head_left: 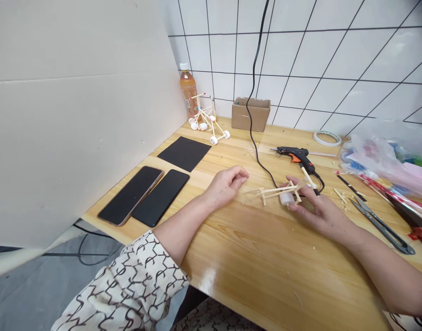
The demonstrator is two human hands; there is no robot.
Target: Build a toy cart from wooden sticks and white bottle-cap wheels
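Observation:
My right hand holds a small frame of thin wooden sticks between thumb and fingers, with a white wheel at its right part. The frame's narrow end points left, toward my left hand. That hand rests on the wooden table with its fingers curled and pressed together, apart from the frame; whether anything small is inside them is hidden. Just behind my right hand lies a black glue gun with an orange trigger.
Two phones and a black sheet lie left. Behind are a stick model with white wheels, a bottle and a cardboard box. Right are tape, snips and plastic bags. A black cable hangs down.

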